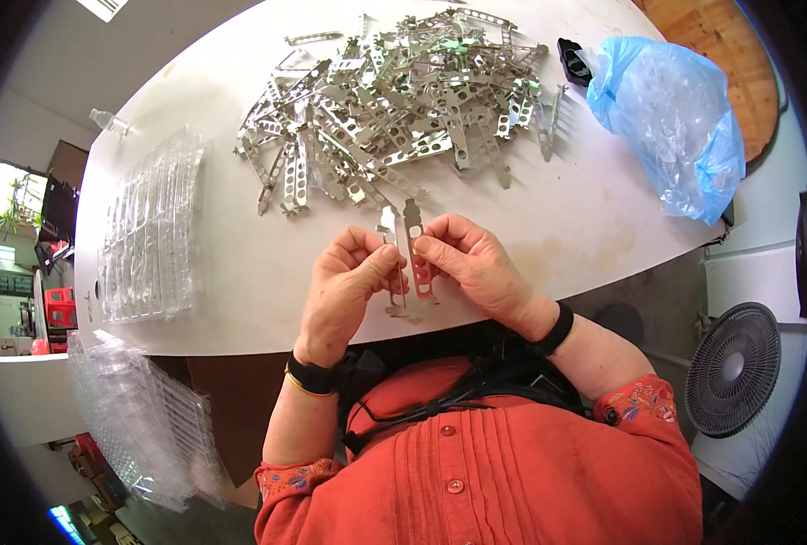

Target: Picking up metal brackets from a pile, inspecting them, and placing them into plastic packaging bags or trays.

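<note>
Close to the table's front edge, my left hand [350,286] pinches a narrow metal bracket [398,289] between thumb and fingers, its long side upright. My right hand [482,263] grips a second metal bracket [414,238], whose flat face with a row of holes shows. The two brackets stand side by side, almost parallel; whether they touch I cannot tell. Beyond both hands lies a large heap of similar perforated metal brackets [403,100], tangled at many angles. My fingertips behind the brackets are partly hidden.
Clear plastic trays [149,232] lie on the white table [258,272] at left. More clear trays [149,427] are stacked below the table's left edge. A blue plastic bag [667,127] and a small black object [572,62] sit at the far right. A black fan [732,369] stands at right.
</note>
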The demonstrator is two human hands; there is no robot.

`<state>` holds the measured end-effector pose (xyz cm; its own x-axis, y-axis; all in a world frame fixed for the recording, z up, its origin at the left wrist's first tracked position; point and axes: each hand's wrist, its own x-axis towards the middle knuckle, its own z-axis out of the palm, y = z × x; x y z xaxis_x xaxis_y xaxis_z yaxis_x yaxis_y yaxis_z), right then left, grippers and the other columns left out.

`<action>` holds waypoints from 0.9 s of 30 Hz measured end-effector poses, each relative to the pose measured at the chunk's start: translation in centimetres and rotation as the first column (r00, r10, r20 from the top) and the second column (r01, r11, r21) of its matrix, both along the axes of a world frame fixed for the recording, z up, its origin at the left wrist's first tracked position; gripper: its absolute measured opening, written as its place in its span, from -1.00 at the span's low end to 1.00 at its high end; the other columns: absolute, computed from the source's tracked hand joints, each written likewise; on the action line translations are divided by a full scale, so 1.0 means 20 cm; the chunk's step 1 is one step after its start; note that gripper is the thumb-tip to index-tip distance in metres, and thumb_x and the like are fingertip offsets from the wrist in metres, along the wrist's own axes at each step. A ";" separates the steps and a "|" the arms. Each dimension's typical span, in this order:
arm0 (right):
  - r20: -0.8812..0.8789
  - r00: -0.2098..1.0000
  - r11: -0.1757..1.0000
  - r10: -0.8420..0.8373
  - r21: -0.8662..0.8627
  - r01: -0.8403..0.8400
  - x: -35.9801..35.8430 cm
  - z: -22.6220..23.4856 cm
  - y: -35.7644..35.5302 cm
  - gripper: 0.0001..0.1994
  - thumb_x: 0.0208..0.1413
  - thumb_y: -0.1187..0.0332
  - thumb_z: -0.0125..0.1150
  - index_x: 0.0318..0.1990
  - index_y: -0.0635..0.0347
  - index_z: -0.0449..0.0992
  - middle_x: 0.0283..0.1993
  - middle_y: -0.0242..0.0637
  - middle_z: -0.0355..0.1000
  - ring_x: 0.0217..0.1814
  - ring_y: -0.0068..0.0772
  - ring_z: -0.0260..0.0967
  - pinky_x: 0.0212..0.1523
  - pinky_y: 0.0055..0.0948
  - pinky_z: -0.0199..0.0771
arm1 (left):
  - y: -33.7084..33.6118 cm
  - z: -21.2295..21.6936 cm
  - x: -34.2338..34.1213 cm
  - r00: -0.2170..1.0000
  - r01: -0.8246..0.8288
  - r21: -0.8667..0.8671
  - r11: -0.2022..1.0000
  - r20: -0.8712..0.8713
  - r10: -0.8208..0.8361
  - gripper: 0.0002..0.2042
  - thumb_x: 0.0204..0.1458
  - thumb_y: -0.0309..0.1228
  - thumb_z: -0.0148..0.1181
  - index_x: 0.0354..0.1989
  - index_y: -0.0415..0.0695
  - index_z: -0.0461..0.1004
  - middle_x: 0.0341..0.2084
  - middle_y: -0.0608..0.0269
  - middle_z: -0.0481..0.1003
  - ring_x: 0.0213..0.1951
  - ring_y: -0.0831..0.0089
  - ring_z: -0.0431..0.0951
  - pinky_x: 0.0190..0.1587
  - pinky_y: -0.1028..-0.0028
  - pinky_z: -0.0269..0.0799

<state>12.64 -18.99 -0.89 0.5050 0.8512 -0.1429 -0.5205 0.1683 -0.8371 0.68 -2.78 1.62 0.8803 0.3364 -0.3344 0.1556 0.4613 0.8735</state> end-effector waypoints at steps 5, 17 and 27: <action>0.021 0.998 0.997 -0.053 -0.057 0.054 -0.02 0.02 0.02 -0.86 0.32 0.36 0.20 -0.10 0.23 0.50 -0.25 -0.40 0.52 -0.29 -0.64 0.45 -0.28 -0.57 0.53 | 0.00 -0.02 0.02 0.996 -0.090 0.022 0.996 -0.023 0.090 -0.84 0.21 -0.52 0.23 -0.09 -0.25 0.44 -0.32 0.16 0.60 -0.40 0.45 0.61 -0.33 0.52 0.54; 0.108 0.993 0.985 -0.037 -0.165 0.054 -0.03 0.02 0.04 -0.88 0.30 0.36 0.23 -0.15 0.20 0.46 -0.33 -0.41 0.50 -0.40 -0.66 0.44 -0.41 -0.61 0.52 | -0.03 0.01 0.02 0.990 -0.039 0.164 0.986 -0.124 0.060 -0.77 0.22 -0.46 0.22 -0.05 -0.36 0.48 -0.31 0.14 0.63 -0.33 0.52 0.64 -0.28 0.51 0.61; 0.161 0.986 0.963 -0.049 -0.256 0.090 -0.05 0.04 0.07 -0.87 0.28 0.38 0.26 -0.19 0.21 0.46 -0.37 -0.41 0.48 -0.43 -0.69 0.43 -0.47 -0.63 0.54 | -0.03 0.01 0.00 0.992 -0.089 0.095 0.991 -0.084 0.097 -0.79 0.27 -0.44 0.14 -0.05 -0.33 0.43 -0.36 0.21 0.59 -0.32 0.57 0.59 -0.27 0.54 0.55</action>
